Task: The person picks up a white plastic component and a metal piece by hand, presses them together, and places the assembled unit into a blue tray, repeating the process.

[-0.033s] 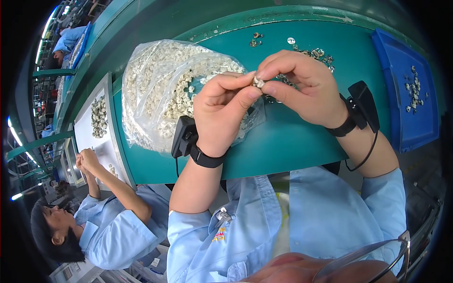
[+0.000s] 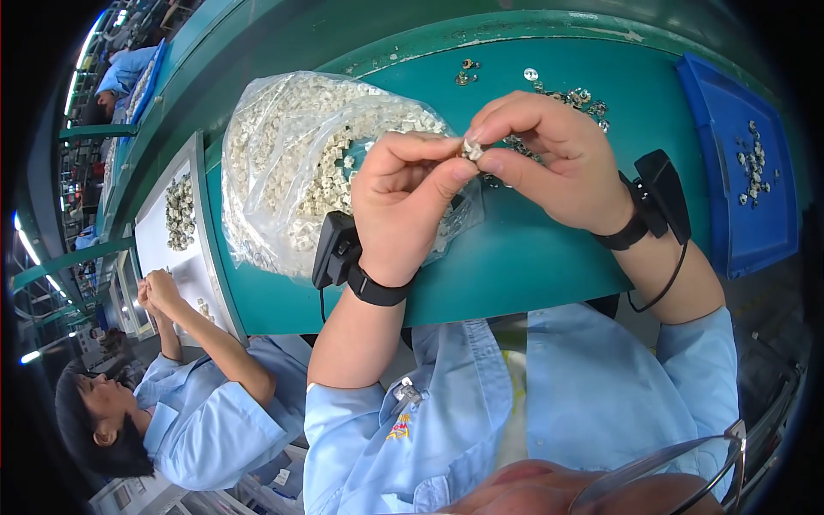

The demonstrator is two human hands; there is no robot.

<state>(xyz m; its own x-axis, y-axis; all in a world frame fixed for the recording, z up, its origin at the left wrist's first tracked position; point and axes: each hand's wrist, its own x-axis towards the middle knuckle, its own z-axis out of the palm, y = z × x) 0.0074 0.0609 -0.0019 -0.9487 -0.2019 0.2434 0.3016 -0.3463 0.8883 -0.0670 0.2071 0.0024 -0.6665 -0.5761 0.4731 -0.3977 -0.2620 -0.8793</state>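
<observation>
Left hand [image 2: 396, 206], right hand [image 2: 566, 167] — pinching white part [image 2: 472, 150]

small part [image 2: 472, 150]: white, perhaps partly silvery | tabletop [image 2: 549, 270]: green | tray [image 2: 725, 206]: blue | wristbands [image 2: 379, 290]: black

This looks like the assembly floor of a factory, where small parts are worked by hand: on the green bench [image 2: 515, 270] a clear plastic bag [image 2: 249, 236] bulges with small white parts [image 2: 296, 107], near scattered metal pieces [image 2: 577, 99] and a blue tray [image 2: 736, 240]. A co-worker [image 2: 215, 442] in a light-blue shirt sits at a neighbouring white-topped work surface [image 2: 206, 279], and the person's own shirt [image 2: 601, 369] matches. Farther off, another blue-clad person [image 2: 129, 70], green beams [image 2: 94, 252] and tube lights [image 2: 28, 242] recede.
</observation>
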